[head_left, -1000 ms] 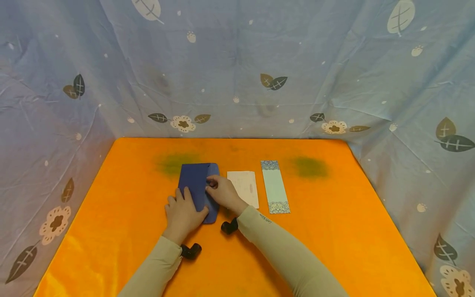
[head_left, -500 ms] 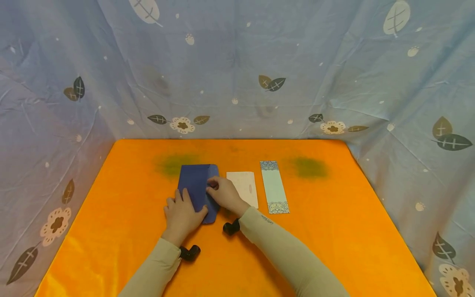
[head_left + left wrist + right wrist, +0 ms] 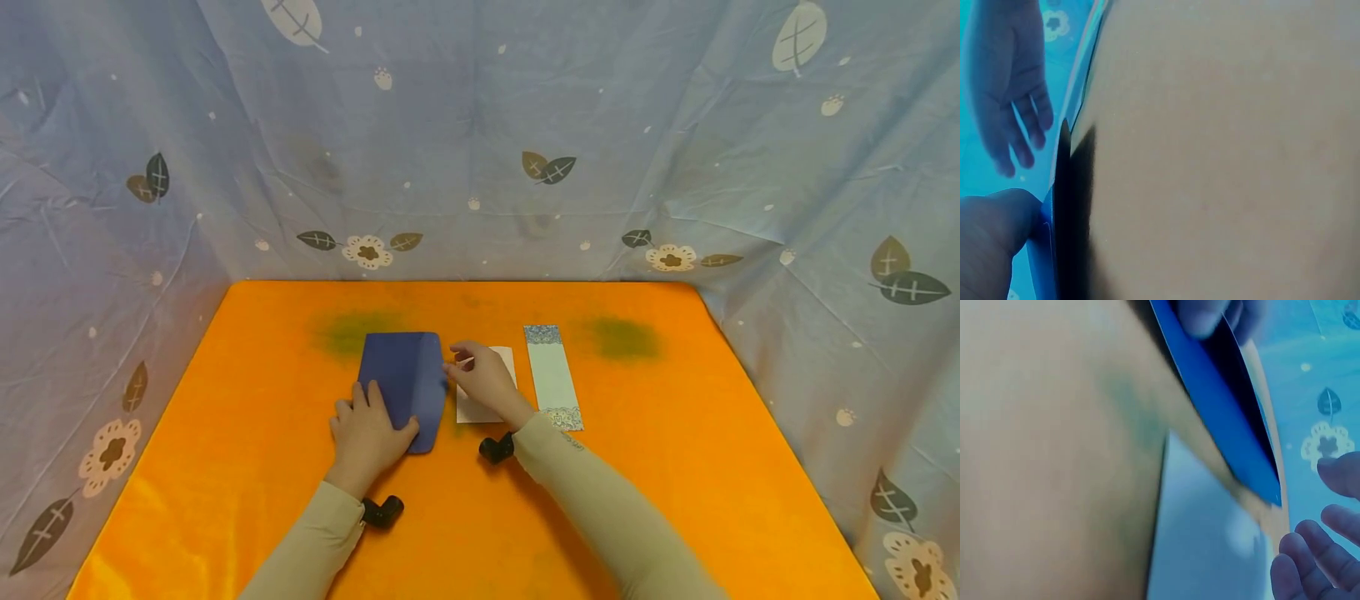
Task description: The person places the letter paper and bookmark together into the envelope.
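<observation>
Spread left hand on blue envelope, right hand loosely curved, seemingly empty, over white card

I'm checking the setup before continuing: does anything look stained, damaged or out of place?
Yes: two greenish smudges mark the orange tabletop, one by the envelope's far left corner, one right of the strip. They look odd against the plain orange, possibly stains. I see no damage to the envelope.
</observation>
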A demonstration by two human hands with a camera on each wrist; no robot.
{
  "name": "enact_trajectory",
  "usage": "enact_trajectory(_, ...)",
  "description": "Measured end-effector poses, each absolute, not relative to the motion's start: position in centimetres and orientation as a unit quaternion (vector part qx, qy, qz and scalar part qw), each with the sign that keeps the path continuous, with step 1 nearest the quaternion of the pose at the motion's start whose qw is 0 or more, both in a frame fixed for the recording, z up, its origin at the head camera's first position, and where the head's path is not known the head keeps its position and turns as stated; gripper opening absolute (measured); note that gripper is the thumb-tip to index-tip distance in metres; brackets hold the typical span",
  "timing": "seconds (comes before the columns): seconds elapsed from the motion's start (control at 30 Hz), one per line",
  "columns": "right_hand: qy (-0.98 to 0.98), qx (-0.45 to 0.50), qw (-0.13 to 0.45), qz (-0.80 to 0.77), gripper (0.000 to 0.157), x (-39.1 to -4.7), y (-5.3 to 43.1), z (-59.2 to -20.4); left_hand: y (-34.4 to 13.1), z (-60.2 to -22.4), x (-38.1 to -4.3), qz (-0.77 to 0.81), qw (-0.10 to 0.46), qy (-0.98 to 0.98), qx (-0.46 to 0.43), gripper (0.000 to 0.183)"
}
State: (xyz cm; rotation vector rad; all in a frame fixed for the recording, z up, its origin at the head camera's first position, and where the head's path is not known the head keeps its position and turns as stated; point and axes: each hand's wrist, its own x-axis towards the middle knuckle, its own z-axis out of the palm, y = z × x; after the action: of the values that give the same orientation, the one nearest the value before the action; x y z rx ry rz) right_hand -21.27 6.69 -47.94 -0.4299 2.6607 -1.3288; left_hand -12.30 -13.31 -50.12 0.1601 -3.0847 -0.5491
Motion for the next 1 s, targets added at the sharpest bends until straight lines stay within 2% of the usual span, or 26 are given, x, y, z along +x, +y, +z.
enact_trajectory(0.37, 0.892, -0.103, 0.058, -0.436, 0.059, -23.0, 11.2, -48.0, -13.3, -49.9, -12.1, -0.175, 0.002, -0.983, 0.048, 0.102)
enact_trajectory(0.67, 0.901, -0.092, 0.061, -0.419, 0.062, -23.8, 13.6, -48.7, -13.3, -49.8, -12.0, -0.174, 0.001, -0.984, 0.046, 0.103)
enact_trajectory(1.0, 0.902, -0.068, 0.081, -0.419, 0.067, -24.0, 14.2, -48.9, -13.4, -50.0, -12.0, -0.173, 0.002, -0.984, 0.043, 0.103)
